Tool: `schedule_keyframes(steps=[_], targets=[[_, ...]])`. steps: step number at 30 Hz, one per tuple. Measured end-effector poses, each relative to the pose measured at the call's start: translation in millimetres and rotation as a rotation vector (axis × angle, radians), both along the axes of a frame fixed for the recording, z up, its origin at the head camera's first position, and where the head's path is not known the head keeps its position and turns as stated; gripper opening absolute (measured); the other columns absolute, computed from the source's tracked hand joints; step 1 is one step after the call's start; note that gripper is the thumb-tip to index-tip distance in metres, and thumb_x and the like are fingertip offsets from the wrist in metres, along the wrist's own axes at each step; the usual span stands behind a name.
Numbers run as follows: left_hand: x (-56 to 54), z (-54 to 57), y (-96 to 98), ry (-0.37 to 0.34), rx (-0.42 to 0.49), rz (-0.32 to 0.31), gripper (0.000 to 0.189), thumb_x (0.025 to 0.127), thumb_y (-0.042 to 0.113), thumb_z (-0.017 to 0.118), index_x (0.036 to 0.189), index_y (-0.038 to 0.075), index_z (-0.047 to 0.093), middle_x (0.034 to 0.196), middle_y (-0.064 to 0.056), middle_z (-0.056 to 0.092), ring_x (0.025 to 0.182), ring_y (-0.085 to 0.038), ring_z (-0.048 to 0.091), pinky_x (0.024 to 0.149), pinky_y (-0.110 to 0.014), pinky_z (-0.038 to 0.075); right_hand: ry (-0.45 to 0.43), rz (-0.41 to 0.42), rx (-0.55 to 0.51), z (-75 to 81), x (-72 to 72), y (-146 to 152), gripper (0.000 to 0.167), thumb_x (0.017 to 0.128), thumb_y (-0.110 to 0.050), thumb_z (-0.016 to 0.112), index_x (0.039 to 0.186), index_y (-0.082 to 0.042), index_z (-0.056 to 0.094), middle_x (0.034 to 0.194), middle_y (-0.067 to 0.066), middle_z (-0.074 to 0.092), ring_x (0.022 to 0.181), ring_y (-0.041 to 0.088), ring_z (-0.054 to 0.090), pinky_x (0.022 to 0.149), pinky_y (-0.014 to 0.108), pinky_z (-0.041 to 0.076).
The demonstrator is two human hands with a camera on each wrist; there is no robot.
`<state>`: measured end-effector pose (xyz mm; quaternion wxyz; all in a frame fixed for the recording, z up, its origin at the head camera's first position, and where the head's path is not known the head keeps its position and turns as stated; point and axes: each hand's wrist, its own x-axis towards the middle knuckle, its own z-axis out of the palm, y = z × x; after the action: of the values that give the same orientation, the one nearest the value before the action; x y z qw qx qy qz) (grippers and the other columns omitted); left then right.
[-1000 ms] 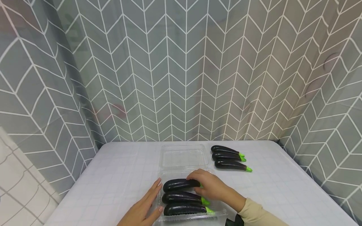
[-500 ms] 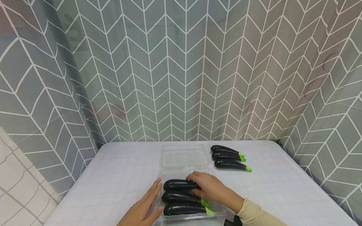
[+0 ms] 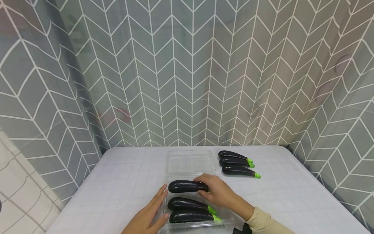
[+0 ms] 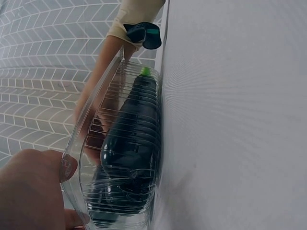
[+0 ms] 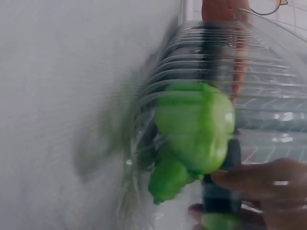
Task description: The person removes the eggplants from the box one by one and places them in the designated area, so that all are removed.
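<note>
Covering the green end of the held eggplant (image 3: 187,186) in the head view, your right hand (image 3: 217,191) leaves a blurred green tip showing below it in the right wrist view. That camera also looks through ribbed clear plastic at two larger green caps (image 5: 194,127). From the left wrist you see your thumb (image 4: 68,167) against the rim, and a dark object (image 4: 144,34) with a green mark beside the sleeve (image 4: 136,17); the head view shows only its top.

Your right fingers grasp the eggplant near its stem, over the far part of the clear container (image 3: 201,224); you can't tell whether it touches the bottom. Your left hand (image 3: 147,213), fingers extended, rests along the container's left side. Two more eggplants (image 3: 187,208) lie inside, nearer you, and the lid (image 3: 190,162) lies folded back.

Three eggplants (image 3: 239,171) lie side by side on the white-covered table (image 3: 122,175), beyond your right hand. Grey chevron-patterned curtains (image 3: 181,71) hang behind and at both sides.
</note>
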<state>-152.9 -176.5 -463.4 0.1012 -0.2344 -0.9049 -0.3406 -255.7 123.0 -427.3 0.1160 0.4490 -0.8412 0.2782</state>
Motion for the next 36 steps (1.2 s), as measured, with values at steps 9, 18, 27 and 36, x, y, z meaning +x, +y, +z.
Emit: schedule_keyframes(steps=[9, 18, 27, 36], targets=[[0.7, -1.9, -0.2, 0.025, 0.003, 0.004, 0.07, 0.104, 0.042, 0.063, 0.159, 0.006, 0.042, 0.169, -0.003, 0.029, 0.144, -0.028, 0.043, 0.101, -0.052, 0.051, -0.003, 0.005, -0.094, 6.6, 2.0, 5.4, 0.038, 0.09, -0.003, 0.08, 0.126, -0.004, 0.07, 0.119, 0.003, 0.073, 0.107, 0.017, 0.069, 0.089, 0.038, 0.057], [1.4, -2.2, -0.5, 0.026, -0.012, 0.016, 0.07, 0.103, 0.042, 0.064, 0.159, 0.005, 0.042, 0.169, -0.004, 0.029, 0.145, -0.027, 0.042, 0.101, -0.052, 0.052, 0.042, 0.014, -0.152, 18.2, 1.4, 13.6, 0.038, 0.088, 0.0, 0.08, 0.125, -0.003, 0.07, 0.117, 0.003, 0.073, 0.1, 0.013, 0.068, 0.078, 0.032, 0.058], [1.5, -0.3, -0.2, 0.016, -0.007, 0.016, 0.071, 0.103, 0.043, 0.063, 0.159, 0.005, 0.041, 0.169, -0.005, 0.029, 0.146, -0.027, 0.04, 0.103, -0.052, 0.049, 0.053, -0.026, -0.148, 28.2, 1.5, 23.4, 0.038, 0.089, -0.001, 0.08, 0.126, -0.005, 0.071, 0.119, 0.003, 0.073, 0.105, 0.017, 0.068, 0.077, 0.032, 0.057], [1.0, 3.9, 1.0, -0.036, -0.018, 0.019, 0.073, 0.105, 0.048, 0.059, 0.16, 0.005, 0.039, 0.17, -0.006, 0.027, 0.147, -0.029, 0.039, 0.104, -0.056, 0.047, 0.065, -0.077, -0.148, 35.4, 1.5, 33.1, 0.04, 0.088, -0.001, 0.081, 0.127, -0.004, 0.071, 0.122, 0.002, 0.072, 0.111, 0.021, 0.068, 0.085, 0.039, 0.058]])
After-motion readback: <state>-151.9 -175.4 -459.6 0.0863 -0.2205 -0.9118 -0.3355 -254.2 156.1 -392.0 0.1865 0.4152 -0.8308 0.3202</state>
